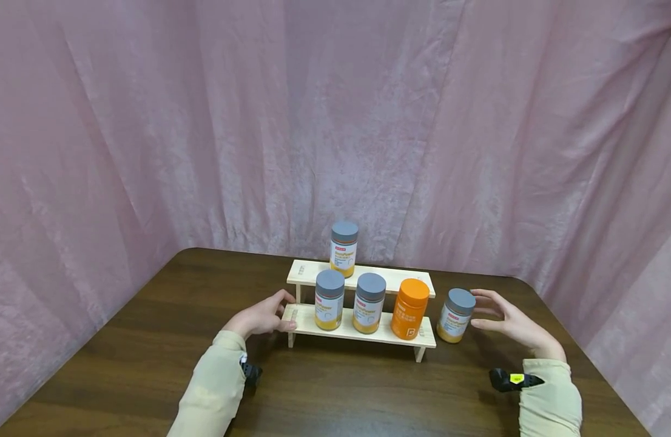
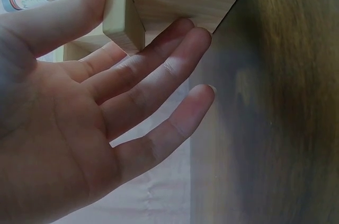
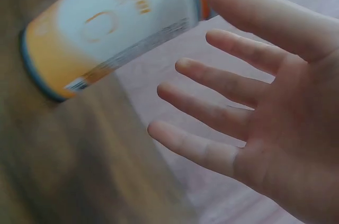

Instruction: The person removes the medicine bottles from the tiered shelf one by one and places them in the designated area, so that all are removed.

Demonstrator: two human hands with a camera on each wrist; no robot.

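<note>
A two-tier wooden rack (image 1: pixel 335 328) stands on the table. My left hand (image 1: pixel 266 314) holds its left end, the thumb at the lower board and fingertips against the leg (image 2: pixel 185 1) in the left wrist view. On the lower tier are two grey-lidded supplement jars (image 1: pixel 329 300) and an orange jar (image 1: pixel 409 309). A third grey-lidded jar (image 1: pixel 343 250) stands on the upper tier. Another grey-lidded jar (image 1: pixel 455 315) is on the table right of the rack, tilted in the right wrist view. Beside it my right hand (image 1: pixel 505 321) has its fingers spread, the thumb near the lid.
The dark brown table (image 1: pixel 368 388) extends around the rack on all sides. Pink curtains (image 1: pixel 335 121) hang behind the table and along its sides. A black wrist strap with a yellow label (image 1: pixel 517 379) sits at the right sleeve.
</note>
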